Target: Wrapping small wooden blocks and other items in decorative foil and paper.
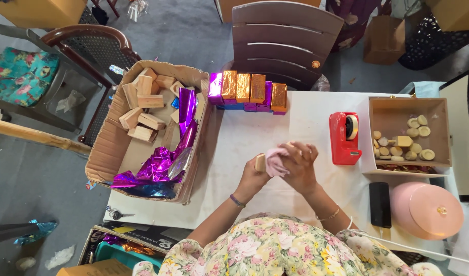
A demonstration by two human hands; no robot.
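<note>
Head view: near the body, a small pale wooden block [260, 162] is held above the white table [306, 122] by the left hand [255, 176], whose fingers are closed around the block. A soft pink cloth [276, 161] is pressed on the block by the right hand [299, 166], and its fingers are curled tight over the cloth. The block could be dropped if the rubbing gets too hard, because only one end is gripped. To the right, a red tape holder [343, 138] and a black flat case [380, 203] are seen. A round pink lidded box [427, 209] is set beside the case. To the left, more blocks and purple foil are kept in a brown cardboard box [112, 148]. Farther off, a row of gold and purple wrapped blocks [248, 91] is lined up at the table edge.
</note>
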